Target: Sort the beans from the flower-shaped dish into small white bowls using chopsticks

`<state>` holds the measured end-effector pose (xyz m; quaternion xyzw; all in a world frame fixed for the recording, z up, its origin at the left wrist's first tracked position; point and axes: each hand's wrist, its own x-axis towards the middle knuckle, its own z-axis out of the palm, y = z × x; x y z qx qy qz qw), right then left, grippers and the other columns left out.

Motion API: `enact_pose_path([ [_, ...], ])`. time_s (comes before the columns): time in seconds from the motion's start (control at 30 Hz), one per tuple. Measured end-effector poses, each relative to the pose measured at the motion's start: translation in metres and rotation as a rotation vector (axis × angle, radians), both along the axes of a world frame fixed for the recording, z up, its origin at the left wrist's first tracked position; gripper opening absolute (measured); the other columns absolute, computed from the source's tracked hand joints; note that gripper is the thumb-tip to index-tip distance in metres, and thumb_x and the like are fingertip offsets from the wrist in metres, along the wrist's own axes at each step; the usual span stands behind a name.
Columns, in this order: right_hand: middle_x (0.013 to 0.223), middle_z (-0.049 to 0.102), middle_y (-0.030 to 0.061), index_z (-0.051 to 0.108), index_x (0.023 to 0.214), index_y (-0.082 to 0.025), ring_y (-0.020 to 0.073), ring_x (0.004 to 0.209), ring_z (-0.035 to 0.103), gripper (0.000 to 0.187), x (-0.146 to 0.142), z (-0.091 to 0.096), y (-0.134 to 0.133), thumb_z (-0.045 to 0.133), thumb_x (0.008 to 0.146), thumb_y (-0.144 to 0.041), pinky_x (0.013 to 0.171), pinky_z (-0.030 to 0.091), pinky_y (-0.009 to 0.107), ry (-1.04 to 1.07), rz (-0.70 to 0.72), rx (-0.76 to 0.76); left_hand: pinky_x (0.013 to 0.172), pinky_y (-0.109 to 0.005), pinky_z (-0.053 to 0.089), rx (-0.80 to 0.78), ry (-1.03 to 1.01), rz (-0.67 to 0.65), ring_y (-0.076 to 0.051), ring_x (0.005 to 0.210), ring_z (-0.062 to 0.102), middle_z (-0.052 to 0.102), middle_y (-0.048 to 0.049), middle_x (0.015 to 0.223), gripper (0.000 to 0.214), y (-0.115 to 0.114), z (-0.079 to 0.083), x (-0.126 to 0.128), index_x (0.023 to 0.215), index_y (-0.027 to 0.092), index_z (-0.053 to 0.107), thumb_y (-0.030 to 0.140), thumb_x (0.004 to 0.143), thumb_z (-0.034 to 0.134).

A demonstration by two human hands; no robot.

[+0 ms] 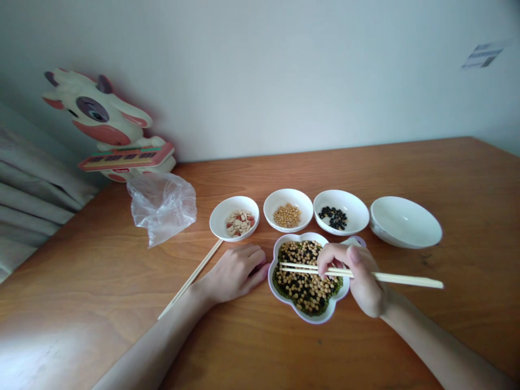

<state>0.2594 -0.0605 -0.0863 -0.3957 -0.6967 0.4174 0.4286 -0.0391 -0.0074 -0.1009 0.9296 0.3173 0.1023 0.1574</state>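
Note:
My right hand (365, 279) is closed round a pair of light wooden chopsticks (400, 279). Their tips lie over the left part of a white, purple-rimmed flower-shaped dish (320, 318), filled with mixed yellow beans, black beans and small green beans. At the dish's left side, my left hand (238, 272) rests on the table with curled fingers, pinching the dish's edge tab. Behind the dish are a white bowl of yellow beans (287, 215) and a white bowl of black beans (333, 218) with a few yellow beans among them.
A bowl of pale seeds and reddish nuts (239, 223) stands left; an empty white bowl (406, 223) stands right. Another pair of chopsticks (190, 279) lies partly under my left forearm. A clear plastic bag (164, 206) and a cow-shaped toy keyboard (117, 130) sit back left, before the wall.

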Motion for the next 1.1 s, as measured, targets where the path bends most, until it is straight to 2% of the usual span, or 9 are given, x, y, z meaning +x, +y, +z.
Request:
enact_pose_path([
  [0.47,0.069,0.062,0.0023,0.066,0.079,-0.021,0.0163,0.062,0.054,0.074,0.0008,-0.0047,0.0013,0.012,0.108,-0.062,0.059,0.038,0.032,-0.004,-0.004,0.001,0.069,-0.027,0.04,-0.008,-0.008,-0.001,-0.016,0.075,0.056,0.062,-0.0035,0.086,0.031,0.0004,-0.0005,0.0004,0.086,0.019,0.052,0.035,0.11,0.042],
  [1.1,0.071,0.063,0.0028,0.067,0.078,-0.021,0.0169,0.064,0.055,0.076,-0.0012,-0.0079,0.0007,0.01,0.108,-0.063,0.062,0.038,0.033,0.02,-0.002,0.014,0.068,-0.027,0.041,-0.005,-0.024,0.011,-0.015,0.074,0.057,0.062,-0.0036,0.085,0.03,-0.001,-0.0002,-0.0002,0.085,0.019,0.052,0.035,0.109,0.045],
])
